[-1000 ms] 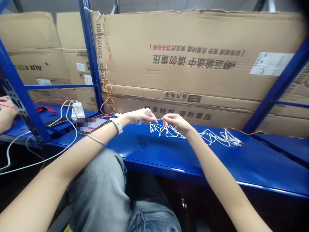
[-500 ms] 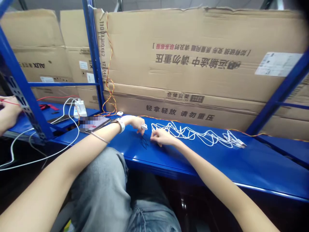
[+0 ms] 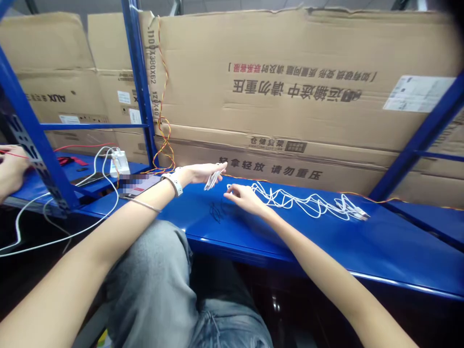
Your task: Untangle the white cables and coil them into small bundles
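My left hand [image 3: 200, 174] is raised above the back of the blue steel shelf [image 3: 290, 241], pinching a small white cable piece [image 3: 213, 180] between its fingers. My right hand [image 3: 244, 198] hovers low and loosely curled, with its fingertips at the left end of a tangle of thin white cables [image 3: 300, 200]. Whether those fingers hold a strand is hard to make out. A white USB plug [image 3: 360, 214] lies at the tangle's far right end.
At far left, another person's hand [image 3: 11, 166] holds a red wire behind a blue upright [image 3: 31, 140]. A white charger [image 3: 119, 163] with cables and a tablet [image 3: 139, 183] sit left. A twisted orange-yellow wire [image 3: 163, 145] hangs against cardboard boxes [image 3: 275, 87].
My hands have come apart since the earliest frame, and the cables now lie on the shelf. My left hand has lifted and moved back, taking the small white piece up with it.
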### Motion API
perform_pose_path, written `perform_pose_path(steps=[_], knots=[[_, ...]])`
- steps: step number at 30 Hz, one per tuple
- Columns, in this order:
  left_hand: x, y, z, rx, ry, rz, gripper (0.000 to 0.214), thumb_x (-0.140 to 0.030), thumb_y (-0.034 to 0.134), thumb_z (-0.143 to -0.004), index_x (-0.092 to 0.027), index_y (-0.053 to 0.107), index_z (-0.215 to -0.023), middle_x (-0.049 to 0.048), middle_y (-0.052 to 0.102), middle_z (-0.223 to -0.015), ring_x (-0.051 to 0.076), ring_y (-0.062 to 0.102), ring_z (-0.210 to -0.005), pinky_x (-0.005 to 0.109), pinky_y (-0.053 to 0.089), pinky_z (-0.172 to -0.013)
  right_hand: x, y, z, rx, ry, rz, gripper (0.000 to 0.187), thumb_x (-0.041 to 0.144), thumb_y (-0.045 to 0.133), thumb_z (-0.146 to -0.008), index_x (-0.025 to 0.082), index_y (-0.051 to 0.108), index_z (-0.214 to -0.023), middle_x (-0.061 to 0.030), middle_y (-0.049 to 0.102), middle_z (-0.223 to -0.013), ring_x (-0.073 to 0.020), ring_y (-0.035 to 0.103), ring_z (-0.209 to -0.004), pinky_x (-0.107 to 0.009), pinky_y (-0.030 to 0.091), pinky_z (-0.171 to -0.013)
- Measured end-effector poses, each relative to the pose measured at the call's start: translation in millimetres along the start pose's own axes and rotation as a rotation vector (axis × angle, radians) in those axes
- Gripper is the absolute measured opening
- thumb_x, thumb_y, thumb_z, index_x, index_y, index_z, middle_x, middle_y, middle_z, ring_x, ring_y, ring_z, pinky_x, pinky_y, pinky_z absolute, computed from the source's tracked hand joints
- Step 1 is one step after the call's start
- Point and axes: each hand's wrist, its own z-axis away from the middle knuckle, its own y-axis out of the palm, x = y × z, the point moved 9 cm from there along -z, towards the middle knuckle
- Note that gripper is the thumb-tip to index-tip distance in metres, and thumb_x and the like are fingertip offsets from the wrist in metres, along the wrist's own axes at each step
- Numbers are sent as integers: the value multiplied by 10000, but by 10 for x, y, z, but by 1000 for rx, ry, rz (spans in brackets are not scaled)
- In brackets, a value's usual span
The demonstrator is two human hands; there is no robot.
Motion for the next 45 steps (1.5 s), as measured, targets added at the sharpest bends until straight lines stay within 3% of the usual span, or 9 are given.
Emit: perform_pose_path(steps=[5,12,17,21,30,36,39,43,45], knots=[[54,196,-134,80,-30,244,498,-592,425,-904,-168,529,-665,-6,493,-559,112,418,-499,253,374,-514,1,-98,-22,-174,12,-215,313,492,506,-880,204,531,-762,-5,588,-653,-147,524,-602,-268,408,-606],[83,305,-153,-17,-41,250,431,-443,357,-973,-136,601,-794,60,644,-737,139,570,-631,273,454,-644,-29,-102,-25,-215,4,-303,257,463,554,-846,227,458,-812,1,599,-718,-150,550,-610,-290,450,-631],[-15,324,-153,-31,25,213,162,-212,551,-855,-98,661,-891,110,691,-853,149,614,-693,292,477,-700,-241,-177,-24,-284,149,-217,289,481,581,-811,224,448,-803,3,595,-702,-162,557,-645,-289,452,-623],[-92,339,-144,-52,113,169,286,-72,647,-703,-117,694,-982,117,717,-1005,171,653,-869,282,486,-785,-355,-221,-10,-317,234,-259,384,573,604,-779,230,432,-780,4,610,-684,-166,579,-616,-296,469,-594],[-232,574,-80,148,220,-33,341,-155,668,-686,-180,753,-1015,72,715,-1115,206,620,-1047,283,452,-882,-435,-195,-20,-262,311,-668,336,383,743,-687,206,458,-707,-29,645,-724,-180,661,-728,-320,568,-679],[-348,615,68,141,252,-273,335,-231,657,-742,-177,735,-1063,69,715,-1107,219,617,-1017,285,445,-845,-438,-112,3,-208,386,-936,211,281,722,-702,183,553,-782,-53,669,-835,-180,670,-834,-317,572,-747],[-397,522,33,-7,296,-265,291,-181,647,-738,-144,728,-1015,79,709,-1102,221,600,-1062,288,428,-916,-480,-132,-10,-236,389,-1000,194,203,723,-656,179,575,-779,-38,664,-784,-160,663,-766,-297,562,-737],[-320,171,-11,-417,287,-92,334,-95,578,-764,-130,635,-1092,117,658,-1155,183,621,-970,300,476,-849,-440,-186,-54,-227,327,-1132,180,159,688,-603,181,567,-736,-13,656,-736,-141,648,-717,-285,547,-746],[-198,148,-53,-422,226,46,294,-108,576,-789,-123,615,-1080,132,659,-1113,164,640,-872,302,499,-791,-390,-218,-69,-211,287,-1168,193,169,679,-595,189,549,-735,-10,661,-775,-144,650,-760,-289,541,-776]])
